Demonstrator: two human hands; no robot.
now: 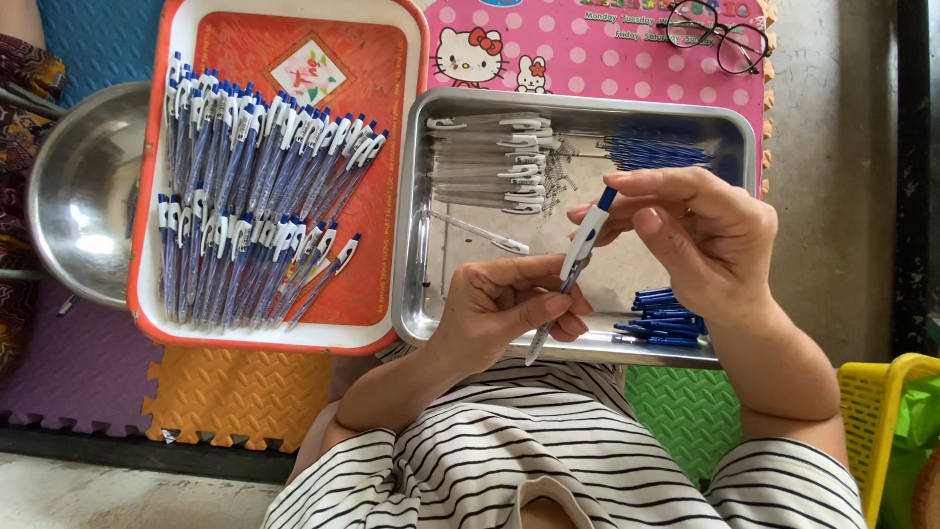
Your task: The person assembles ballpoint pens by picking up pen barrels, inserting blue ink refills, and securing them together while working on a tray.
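Over steel tray point(421, 294), pen point(578, 257) tip hidden by left hand point(499, 309).

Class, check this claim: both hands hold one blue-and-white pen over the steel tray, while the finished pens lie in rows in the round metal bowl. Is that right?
Not quite. The head view shows the finished blue-and-white pens lying in rows on the red plastic tray, not in the round metal bowl. The rest holds: the left hand and right hand hold one blue-and-white pen over the rectangular steel tray.

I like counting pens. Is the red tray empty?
No, the red tray holds two rows of blue and white pens.
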